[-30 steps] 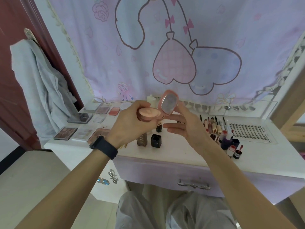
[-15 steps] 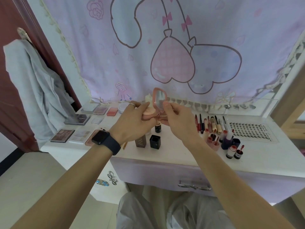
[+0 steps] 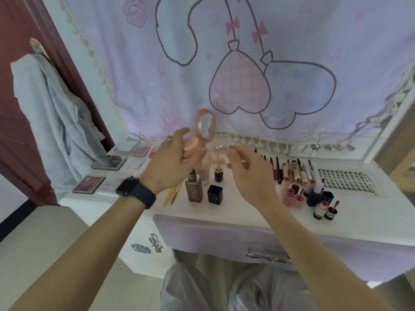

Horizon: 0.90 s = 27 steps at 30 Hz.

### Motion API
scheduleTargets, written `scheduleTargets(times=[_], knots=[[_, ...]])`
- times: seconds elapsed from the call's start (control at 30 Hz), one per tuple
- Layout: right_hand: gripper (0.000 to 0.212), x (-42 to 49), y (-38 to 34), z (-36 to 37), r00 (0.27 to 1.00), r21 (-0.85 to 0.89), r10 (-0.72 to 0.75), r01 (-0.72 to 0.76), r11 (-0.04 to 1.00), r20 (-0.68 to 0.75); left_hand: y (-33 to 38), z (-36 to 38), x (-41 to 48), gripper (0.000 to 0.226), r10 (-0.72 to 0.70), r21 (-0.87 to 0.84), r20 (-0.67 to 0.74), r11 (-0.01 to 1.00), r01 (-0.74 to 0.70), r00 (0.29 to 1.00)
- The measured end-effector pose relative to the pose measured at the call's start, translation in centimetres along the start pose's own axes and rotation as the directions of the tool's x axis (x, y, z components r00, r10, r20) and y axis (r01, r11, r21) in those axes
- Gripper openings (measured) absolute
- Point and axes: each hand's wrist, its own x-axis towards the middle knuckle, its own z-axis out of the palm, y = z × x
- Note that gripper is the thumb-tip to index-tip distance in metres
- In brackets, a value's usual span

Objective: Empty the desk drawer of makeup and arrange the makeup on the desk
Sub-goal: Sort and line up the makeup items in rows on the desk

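My left hand (image 3: 173,167) grips the base of a pink compact (image 3: 206,125), held up over the back of the white desk (image 3: 247,212). Its mirror lid stands open and upright, and a peach puff (image 3: 190,143) shows in the base. My right hand (image 3: 249,173) hovers just right of the compact and pinches a clear round cover (image 3: 221,148) between thumb and fingers. Below the desk front, the drawer (image 3: 268,257) is closed.
Eyeshadow palettes (image 3: 89,184) lie at the desk's left. A foundation bottle (image 3: 194,190) and a black cube (image 3: 215,194) stand under my hands. Lip pencils (image 3: 278,169), small lip bottles (image 3: 323,208) and a lash tray (image 3: 345,182) fill the right. A grey garment (image 3: 51,113) hangs on the left.
My right hand has drawn away from the compact to the right with the clear cover. The compact now sits a little lower and farther back, its lid more upright.
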Motion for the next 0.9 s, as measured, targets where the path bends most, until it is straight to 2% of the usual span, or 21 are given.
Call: scheduleTargets(times=[0.1, 0.2, 0.27, 0.4, 0.5, 0.67, 0.9], knots=[[0.030, -1.9, 2.5, -0.2, 0.999, -0.240, -0.052, 0.051, 0.969, 0.003, -2.2, -2.2, 1.4, 0.081, -0.090, -0.007, -0.067, 0.996, 0.089, 0.994], [0.035, -3.6, 5.3, 0.1, 0.993, -0.519, -0.080, 0.115, 0.847, 0.090, -5.2, -3.7, 2.4, 0.077, -0.206, 0.020, -0.102, 0.978, 0.209, 0.973], [0.036, -4.6, 6.7, 0.6, 0.986, -0.605, -0.080, 0.154, 0.781, 0.147, -7.2, -3.8, 2.5, 0.075, -0.301, 0.011, -0.116, 0.952, 0.305, 0.946], [0.032, -5.9, 9.0, 1.1, 0.965, -0.664, -0.146, 0.255, 0.703, 0.216, -10.2, -2.1, 1.6, 0.075, -0.420, 0.070, -0.148, 0.899, 0.433, 0.895], [0.028, -6.1, 10.3, 1.1, 0.952, -0.681, -0.233, 0.305, 0.666, 0.199, -11.6, -0.3, 1.0, 0.078, -0.455, 0.147, -0.137, 0.869, 0.473, 0.880], [0.030, -6.1, 11.3, 1.4, 0.936, -0.676, -0.306, 0.339, 0.654, 0.173, -13.4, 2.5, 1.0, 0.070, -0.499, 0.321, -0.138, 0.795, 0.516, 0.855], [0.032, -6.2, 11.7, 1.4, 0.931, -0.673, -0.326, 0.348, 0.652, 0.165, -15.1, 3.3, 2.3, 0.076, -0.589, 0.385, -0.116, 0.716, 0.583, 0.800]])
